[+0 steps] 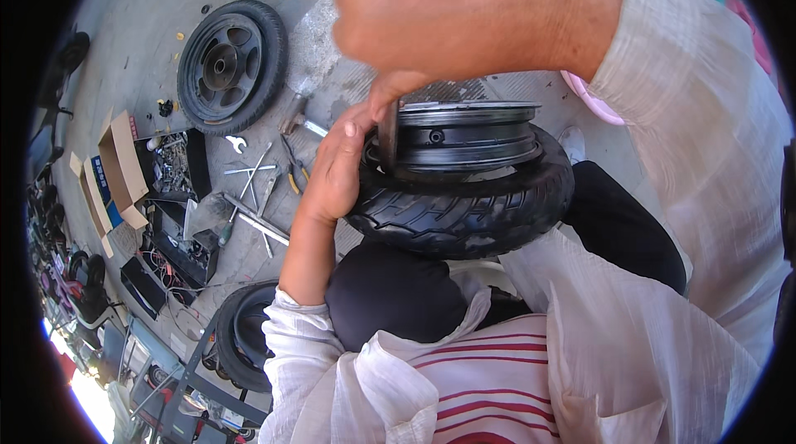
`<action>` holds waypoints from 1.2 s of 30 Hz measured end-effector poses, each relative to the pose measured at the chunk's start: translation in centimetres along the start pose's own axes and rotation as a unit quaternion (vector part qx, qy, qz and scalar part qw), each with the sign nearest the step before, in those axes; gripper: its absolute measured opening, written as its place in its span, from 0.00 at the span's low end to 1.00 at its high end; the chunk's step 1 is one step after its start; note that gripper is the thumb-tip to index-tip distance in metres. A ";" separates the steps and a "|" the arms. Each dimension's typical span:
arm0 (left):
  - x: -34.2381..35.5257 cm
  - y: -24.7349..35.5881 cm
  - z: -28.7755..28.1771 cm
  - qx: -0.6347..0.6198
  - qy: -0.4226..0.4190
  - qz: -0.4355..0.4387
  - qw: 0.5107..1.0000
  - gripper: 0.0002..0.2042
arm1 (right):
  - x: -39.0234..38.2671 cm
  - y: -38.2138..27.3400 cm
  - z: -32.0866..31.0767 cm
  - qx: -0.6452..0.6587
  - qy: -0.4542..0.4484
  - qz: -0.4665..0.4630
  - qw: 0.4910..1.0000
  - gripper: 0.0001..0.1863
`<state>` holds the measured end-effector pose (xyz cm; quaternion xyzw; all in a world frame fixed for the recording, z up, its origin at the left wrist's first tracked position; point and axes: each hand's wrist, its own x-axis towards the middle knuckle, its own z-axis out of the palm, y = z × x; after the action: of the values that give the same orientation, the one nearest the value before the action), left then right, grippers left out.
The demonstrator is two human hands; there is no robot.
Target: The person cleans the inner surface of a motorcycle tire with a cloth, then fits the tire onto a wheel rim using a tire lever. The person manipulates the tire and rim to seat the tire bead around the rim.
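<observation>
A black tyre (pixel 464 216) lies between my knees, with a dark wheel rim (pixel 473 139) sitting partly in it and standing above its upper side. A flat, rusty tire lever (pixel 388 139) stands upright at the left edge, wedged between rim and tyre. My left hand (pixel 338 169) is closed about the lever's upper part, close to the tyre's left side; some of its fingers are hidden. Reaching across from the right, my right hand (pixel 468 17) is a fist over the rim, its lowest fingers on the lever's top end. A valve hole (pixel 435 136) shows in the rim.
On the floor to the left are a complete wheel (pixel 222 67), a hammer (pixel 294 116), pliers (pixel 292 166), a wrench (pixel 237 144), metal bars (pixel 257 218), an opened cardboard box (pixel 120 166) and trays of parts (pixel 178 241). Another wheel (pixel 245 336) lies at lower left.
</observation>
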<state>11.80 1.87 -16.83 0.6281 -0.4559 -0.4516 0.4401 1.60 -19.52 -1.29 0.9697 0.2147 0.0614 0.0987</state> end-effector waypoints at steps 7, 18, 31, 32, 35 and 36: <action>0.0 0.2 0.3 0.050 0.034 0.032 0.998 0.34 | -2.8 -0.6 2.2 0.060 -0.102 0.150 0.982 0.22; 0.7 0.0 0.4 0.033 0.018 0.049 0.998 0.31 | -8.2 -2.9 3.8 0.061 -0.138 0.326 0.933 0.28; 1.1 1.2 0.0 0.089 -0.006 0.004 0.996 0.22 | -10.7 -5.0 -0.4 0.090 -0.189 0.372 0.904 0.32; 1.1 1.2 0.1 0.089 0.002 0.007 0.996 0.22 | -10.7 -4.5 -0.2 0.096 -0.179 0.367 0.908 0.31; 1.3 1.3 0.3 0.088 0.010 0.013 0.996 0.20 | -9.3 -3.4 -1.6 0.151 -0.301 0.402 0.852 0.30; 1.7 1.3 0.3 0.085 0.002 0.016 0.996 0.20 | -9.5 -3.6 -1.8 0.129 -0.282 0.401 0.862 0.29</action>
<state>11.56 -0.03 -15.91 0.6566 -0.5022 -0.4027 0.3930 -8.70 -20.10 -1.01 0.9519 -0.2241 -0.2087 -0.0037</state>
